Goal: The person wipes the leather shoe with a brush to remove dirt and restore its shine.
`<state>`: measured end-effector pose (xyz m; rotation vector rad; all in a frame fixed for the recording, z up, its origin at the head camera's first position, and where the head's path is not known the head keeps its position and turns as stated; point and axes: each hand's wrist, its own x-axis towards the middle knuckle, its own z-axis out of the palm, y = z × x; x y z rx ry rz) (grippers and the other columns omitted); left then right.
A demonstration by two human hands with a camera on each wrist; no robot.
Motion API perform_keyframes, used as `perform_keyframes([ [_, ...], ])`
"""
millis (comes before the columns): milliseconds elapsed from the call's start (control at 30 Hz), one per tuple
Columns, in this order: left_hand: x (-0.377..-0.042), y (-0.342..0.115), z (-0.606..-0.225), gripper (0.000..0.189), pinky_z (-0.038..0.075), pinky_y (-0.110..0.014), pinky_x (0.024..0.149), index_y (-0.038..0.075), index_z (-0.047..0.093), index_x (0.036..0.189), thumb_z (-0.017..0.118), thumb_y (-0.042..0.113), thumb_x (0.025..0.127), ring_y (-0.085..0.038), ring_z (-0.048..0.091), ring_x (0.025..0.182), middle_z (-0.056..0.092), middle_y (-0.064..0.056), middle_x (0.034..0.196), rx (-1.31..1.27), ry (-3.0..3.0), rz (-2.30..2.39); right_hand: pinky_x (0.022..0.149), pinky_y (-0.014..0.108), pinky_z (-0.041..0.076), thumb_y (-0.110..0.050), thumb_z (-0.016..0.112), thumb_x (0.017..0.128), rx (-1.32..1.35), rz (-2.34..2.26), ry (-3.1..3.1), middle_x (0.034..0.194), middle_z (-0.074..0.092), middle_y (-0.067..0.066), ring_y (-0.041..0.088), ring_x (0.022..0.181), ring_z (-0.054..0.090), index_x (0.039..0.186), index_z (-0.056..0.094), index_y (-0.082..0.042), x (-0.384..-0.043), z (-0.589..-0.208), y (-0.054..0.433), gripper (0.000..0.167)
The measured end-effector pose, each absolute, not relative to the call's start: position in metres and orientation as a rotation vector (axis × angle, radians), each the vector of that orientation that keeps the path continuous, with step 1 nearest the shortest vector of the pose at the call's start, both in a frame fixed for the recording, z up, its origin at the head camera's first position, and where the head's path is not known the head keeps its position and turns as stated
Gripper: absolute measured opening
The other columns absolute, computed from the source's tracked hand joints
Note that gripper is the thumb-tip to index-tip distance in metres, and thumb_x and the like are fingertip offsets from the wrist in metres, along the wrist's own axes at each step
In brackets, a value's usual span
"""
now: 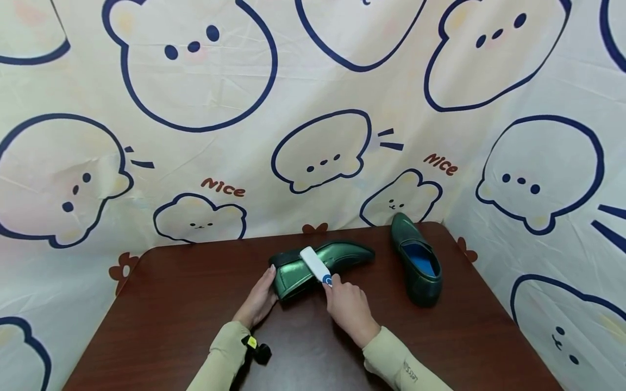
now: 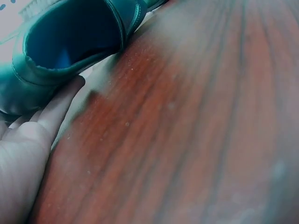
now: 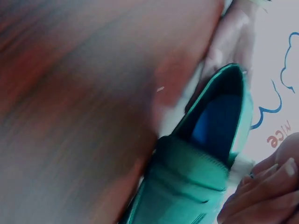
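A shiny green loafer [image 1: 295, 274] lies on its side on the table, toe pointing right, its blue inside showing in the right wrist view. My left hand [image 1: 258, 300] holds it at the heel; in the left wrist view, fingers [image 2: 56, 109] reach along the heel and under the shoe's edge. With my right hand [image 1: 349, 307] I grip a white brush [image 1: 314, 263] with a blue mark near its grip end. The brush lies across the upturned side of the loafer, and its working face is hidden there.
A second green loafer [image 1: 415, 260] stands upright at the back right, blue insole visible. The brown wooden table [image 1: 195, 293] backs onto a cream cloth [image 1: 235, 152] printed with cartoon bears, which also hangs at both sides. A small black device [image 1: 261, 353] sits at the left wrist.
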<state>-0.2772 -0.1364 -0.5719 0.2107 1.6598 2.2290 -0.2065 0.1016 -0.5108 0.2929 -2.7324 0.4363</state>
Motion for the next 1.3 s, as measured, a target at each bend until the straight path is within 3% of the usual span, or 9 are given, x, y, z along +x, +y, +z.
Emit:
perform_keyframes([
  [200,-0.278,-0.137,-0.572,0.076,0.048,-0.025,0.098,0.011,0.01,0.165,0.035,0.057,0.11,-0.013,0.046,0.133,0.028,-0.016,0.162,0.171,1.67,2.224,0.039,0.025,0.032,-0.026,0.061,0.105,0.417,0.558,-2.773,0.057,0.046,0.001,0.012,0.042,0.043,0.092,0.057,-0.004,-0.198,-0.501,0.083,0.026],
  [333,-0.277,-0.138,-0.573,0.081,0.043,-0.024,0.103,0.009,0.003,0.166,0.034,0.057,0.11,-0.028,0.02,0.154,0.012,-0.017,0.171,0.207,1.68,2.218,0.04,0.025,0.034,-0.027,0.059,0.106,0.513,0.558,-2.801,0.059,0.049,0.0,0.01,0.044,0.045,0.097,0.06,-0.002,-0.195,-0.503,0.067,0.026],
  [433,-0.277,-0.138,-0.573,0.08,0.04,-0.023,0.105,0.007,-0.002,0.166,0.034,0.054,0.111,-0.03,0.006,0.157,0.002,-0.017,0.173,0.22,1.679,2.218,0.04,0.024,0.035,-0.027,0.061,0.105,0.517,0.512,-2.791,0.059,0.051,0.001,0.011,0.044,0.048,0.098,0.06,-0.003,-0.196,-0.506,0.061,0.025],
  [633,-0.276,-0.139,-0.574,0.078,0.045,-0.023,0.1,0.009,0.008,0.166,0.033,0.057,0.11,-0.014,0.037,0.141,0.02,-0.017,0.168,0.18,1.716,2.207,0.04,0.026,0.033,-0.028,0.064,0.103,0.453,0.441,-2.769,0.057,0.051,0.002,0.014,0.043,0.049,0.095,0.059,-0.006,-0.197,-0.51,0.067,0.025],
  [733,-0.277,-0.139,-0.573,0.079,0.046,-0.024,0.1,0.01,0.007,0.166,0.033,0.059,0.11,-0.009,0.044,0.133,0.026,-0.017,0.164,0.182,1.725,2.191,0.04,0.028,0.034,-0.029,0.065,0.103,0.387,0.455,-2.768,0.058,0.052,0.003,0.016,0.043,0.05,0.094,0.059,-0.006,-0.2,-0.508,0.079,0.026],
  [900,-0.277,-0.14,-0.572,0.079,0.044,-0.026,0.102,0.01,-0.003,0.166,0.031,0.056,0.111,-0.02,0.036,0.143,0.021,-0.017,0.168,0.221,1.714,2.178,0.039,0.032,0.037,-0.027,0.067,0.101,0.289,0.46,-2.735,0.058,0.051,0.004,0.02,0.043,0.051,0.092,0.06,-0.005,-0.209,-0.503,0.104,0.026],
  [1100,-0.276,-0.139,-0.573,0.081,0.046,-0.023,0.099,0.007,-0.005,0.166,0.03,0.056,0.111,-0.016,0.041,0.136,0.016,-0.021,0.168,0.241,1.731,2.166,0.042,0.031,0.038,-0.027,0.064,0.103,0.307,0.575,-2.784,0.061,0.051,0.003,0.017,0.046,0.05,0.093,0.06,-0.004,-0.206,-0.497,0.104,0.026],
  [1167,-0.275,-0.14,-0.572,0.081,0.045,-0.022,0.099,0.006,-0.005,0.166,0.03,0.055,0.111,-0.02,0.036,0.141,0.013,-0.021,0.169,0.242,1.737,2.162,0.043,0.03,0.037,-0.028,0.062,0.105,0.378,0.652,-2.818,0.062,0.05,0.001,0.014,0.047,0.047,0.094,0.058,-0.005,-0.203,-0.497,0.097,0.025],
  [1300,-0.275,-0.142,-0.572,0.081,0.04,-0.025,0.107,0.006,-0.009,0.165,0.029,0.053,0.112,-0.031,0.014,0.155,-0.003,-0.02,0.173,0.269,1.751,2.147,0.043,0.026,0.035,-0.029,0.058,0.107,0.533,0.721,-2.854,0.062,0.047,-0.002,0.009,0.046,0.043,0.093,0.057,-0.008,-0.198,-0.501,0.08,0.025],
])
